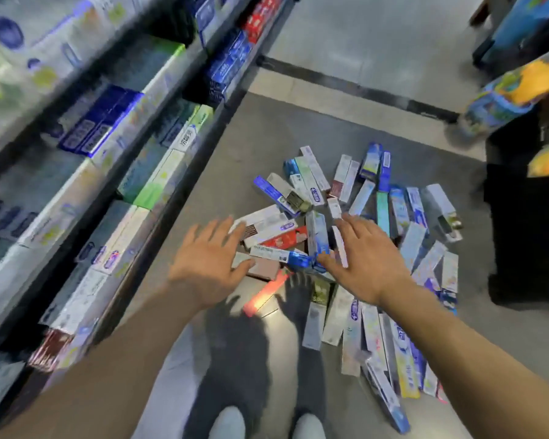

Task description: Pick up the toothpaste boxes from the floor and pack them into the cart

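Note:
Several toothpaste boxes (371, 223) lie scattered in a loose pile on the grey floor, white, blue, red and teal. My left hand (208, 263) hovers over the pile's left edge with fingers spread, holding nothing. My right hand (366, 259) is stretched out flat above the middle of the pile, fingers straight, above a blue box (298, 256). A red box (284, 237) lies between the two hands. No cart is clearly visible.
Store shelves (102, 172) stocked with boxed toothpaste run along the left side. A black unit (526, 223) stands on the right with colourful packages (514, 93) above it. My two shoes (267, 423) show at the bottom.

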